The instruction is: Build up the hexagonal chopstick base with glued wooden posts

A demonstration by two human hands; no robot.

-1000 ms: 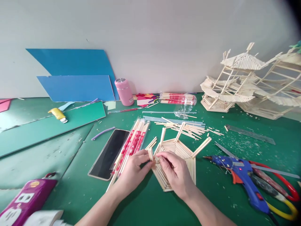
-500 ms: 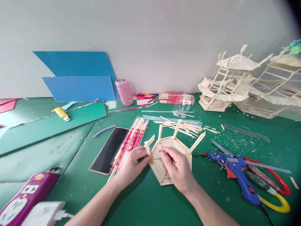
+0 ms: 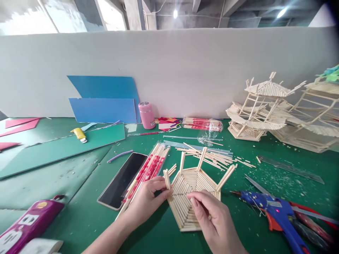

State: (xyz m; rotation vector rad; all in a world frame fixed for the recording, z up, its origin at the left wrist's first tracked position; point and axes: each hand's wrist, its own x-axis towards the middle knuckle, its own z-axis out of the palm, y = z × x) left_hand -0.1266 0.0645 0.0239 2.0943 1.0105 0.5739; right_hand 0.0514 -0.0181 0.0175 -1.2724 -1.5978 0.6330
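A polygonal base made of pale wooden sticks laid in rings lies on the green table. Short stick posts rise from several of its corners, among them one at the back and one at the right. Thumb and fingers of my left hand pinch the left corner post, which stands nearly upright. Above the middle of the base is my right hand, its thumb and forefinger pressed together. Whatever they may hold is too small to make out.
Right of the base lie a blue glue gun and scissors. Loose sticks are behind it. A phone and packed sticks lie left. Stick-built pavilions stand back right, a pink bottle at the wall.
The view has tilted up, so the room beyond the partition shows. My right hand has drawn away from the left post, rightward and nearer to me. My left hand keeps its pinch.
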